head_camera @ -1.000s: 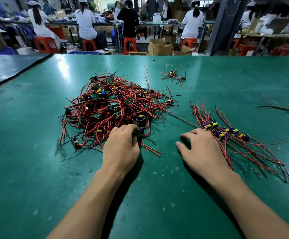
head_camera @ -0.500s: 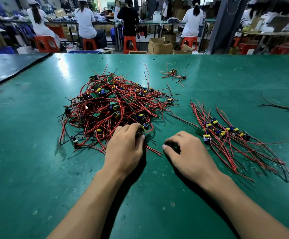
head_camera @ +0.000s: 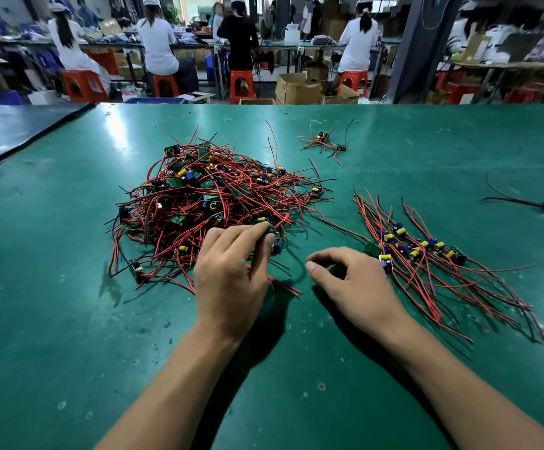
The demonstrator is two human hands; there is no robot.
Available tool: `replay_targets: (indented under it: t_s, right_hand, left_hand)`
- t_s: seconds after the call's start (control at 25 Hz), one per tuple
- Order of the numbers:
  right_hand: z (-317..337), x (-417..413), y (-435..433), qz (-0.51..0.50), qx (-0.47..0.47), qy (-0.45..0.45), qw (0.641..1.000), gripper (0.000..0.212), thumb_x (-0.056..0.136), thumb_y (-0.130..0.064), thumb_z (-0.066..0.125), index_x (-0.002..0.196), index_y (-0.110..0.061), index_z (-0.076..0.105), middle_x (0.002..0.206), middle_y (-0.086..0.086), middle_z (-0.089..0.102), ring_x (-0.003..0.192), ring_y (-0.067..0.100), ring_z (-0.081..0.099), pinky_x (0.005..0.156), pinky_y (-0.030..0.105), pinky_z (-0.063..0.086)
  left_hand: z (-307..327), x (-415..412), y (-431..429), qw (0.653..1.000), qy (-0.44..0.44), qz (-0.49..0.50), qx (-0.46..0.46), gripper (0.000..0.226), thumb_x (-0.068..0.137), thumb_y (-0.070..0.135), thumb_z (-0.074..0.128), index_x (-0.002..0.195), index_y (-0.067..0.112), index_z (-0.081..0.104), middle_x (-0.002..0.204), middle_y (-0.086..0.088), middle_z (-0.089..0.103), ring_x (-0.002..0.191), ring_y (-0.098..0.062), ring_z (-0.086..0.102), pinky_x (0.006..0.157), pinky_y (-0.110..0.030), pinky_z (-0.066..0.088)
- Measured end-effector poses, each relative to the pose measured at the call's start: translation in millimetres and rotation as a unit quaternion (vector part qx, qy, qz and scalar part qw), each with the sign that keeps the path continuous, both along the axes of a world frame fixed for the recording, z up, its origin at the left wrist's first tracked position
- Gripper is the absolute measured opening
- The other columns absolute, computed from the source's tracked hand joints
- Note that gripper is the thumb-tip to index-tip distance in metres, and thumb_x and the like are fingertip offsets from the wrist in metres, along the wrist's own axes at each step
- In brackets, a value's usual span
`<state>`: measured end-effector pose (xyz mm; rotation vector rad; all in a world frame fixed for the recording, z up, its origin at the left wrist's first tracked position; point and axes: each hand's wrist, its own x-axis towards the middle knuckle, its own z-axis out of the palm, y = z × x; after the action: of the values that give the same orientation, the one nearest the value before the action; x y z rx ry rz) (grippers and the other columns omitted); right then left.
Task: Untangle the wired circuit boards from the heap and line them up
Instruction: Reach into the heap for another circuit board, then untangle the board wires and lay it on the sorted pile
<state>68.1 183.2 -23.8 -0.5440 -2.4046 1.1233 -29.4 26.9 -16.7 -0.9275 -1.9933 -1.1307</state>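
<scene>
Heap (head_camera: 212,203) of red-wired circuit boards mid-table, left hand (head_camera: 231,280) at its near edge, fingertips pinching one board (head_camera: 276,246), right hand (head_camera: 358,284) loosely curled on green table (head_camera: 69,319) between heap and lined-up row (head_camera: 426,251), stray boards (head_camera: 322,138) farther back.

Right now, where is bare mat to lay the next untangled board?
Bare green mat lies near-left, this side of the tangled board heap, and near-right below the lined-up board row. Crowded: the gap between heap and row, taken by left hand and right hand.
</scene>
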Motion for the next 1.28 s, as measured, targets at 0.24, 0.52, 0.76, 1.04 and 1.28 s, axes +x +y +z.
replay_targets:
  t_s: [0.24,0.52,0.76,1.04,1.28]
  right_hand:
    - [18,4,4,0.142,-0.398,0.042,0.905,0.032,0.079,-0.033,0.070,0.109,-0.026,0.078,0.090,-0.002,0.069,0.065,0.005,0.052,0.059,0.016,0.041]
    - [27,9,8,0.208,-0.500,0.069,0.838,0.021,0.082,-0.018,0.074,0.099,-0.005,0.077,0.088,0.017,0.073,0.068,0.025,0.071,0.062,0.035,0.060]
    - [22,8,2,0.161,-0.428,0.000,0.889,0.027,0.083,-0.026,0.071,0.102,-0.008,0.077,0.094,0.014,0.073,0.075,0.024,0.062,0.068,0.034,0.052]
    - [18,5,-7,0.131,-0.383,0.008,0.914,0.022,0.094,-0.020,0.065,0.109,-0.007,0.074,0.087,0.015,0.070,0.056,0.013,0.057,0.052,0.024,0.052]
    - [19,8,1,0.117,-0.328,-0.065,0.935,0.026,0.094,-0.024,0.067,0.094,0.002,0.072,0.104,0.017,0.074,0.068,0.027,0.057,0.063,0.031,0.041]
  left_hand:
    - [14,34,16,0.887,-0.389,-0.215,0.126,0.009,0.089,0.010,0.069,0.092,0.015,0.075,0.077,0.007,0.075,0.069,-0.003,0.066,0.069,-0.018,0.050]
    - [17,30,13,0.664,-0.633,-0.379,0.120,0.009,0.076,0.008,0.075,0.085,0.008,0.073,0.080,-0.011,0.071,0.062,-0.019,0.065,0.060,-0.027,0.056]
    - [14,22,14,0.535,-0.746,-0.371,0.137,0.043,0.051,0.017,0.071,0.093,0.017,0.079,0.080,-0.011,0.069,0.058,-0.023,0.063,0.056,-0.029,0.057]
    - [5,24,13,0.685,-0.643,-0.324,0.115,0.012,0.083,0.000,0.066,0.078,0.008,0.073,0.076,-0.017,0.070,0.056,-0.026,0.068,0.053,-0.030,0.057]
    - [7,28,15,0.732,-0.615,-0.288,0.051,0.013,0.082,-0.006,0.065,0.072,0.001,0.071,0.067,-0.013,0.068,0.049,-0.022,0.063,0.057,-0.031,0.053]
